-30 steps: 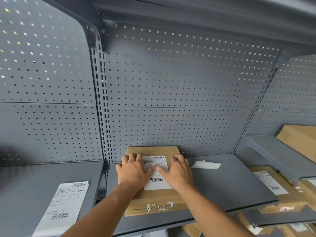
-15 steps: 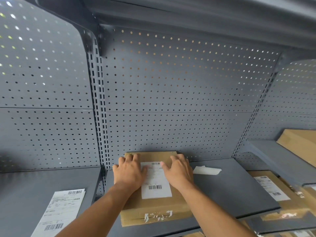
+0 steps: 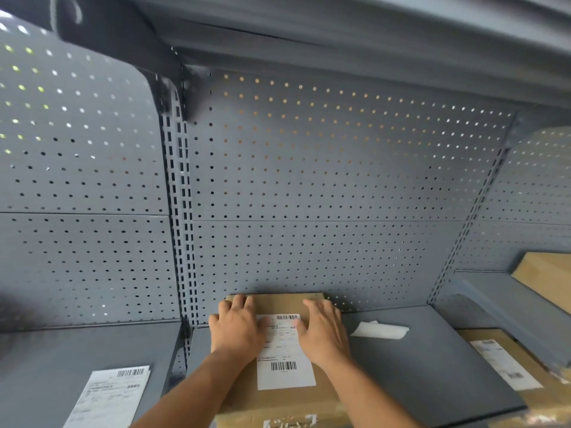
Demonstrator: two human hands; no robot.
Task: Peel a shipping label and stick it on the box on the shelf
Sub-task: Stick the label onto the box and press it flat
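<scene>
Both the left hand (image 3: 236, 330) and the right hand (image 3: 323, 330) lie flat, fingers spread, pressing the white shipping label (image 3: 285, 353) onto the cardboard box (image 3: 279, 403) on the grey shelf (image 3: 432, 366), beside what appears to be a discarded backing strip (image 3: 381, 329).

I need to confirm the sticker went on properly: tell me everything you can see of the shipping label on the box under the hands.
The shipping label is a white paper rectangle, lying flat on top of the brown cardboard box, long side running away from the camera. It carries a barcode near its far edge, blurred text lines in the middle and a second barcode lower down above a blank strip. The left hand overlaps its left edge and the right hand its right edge, both palm-down. No lifted corner shows.
</scene>
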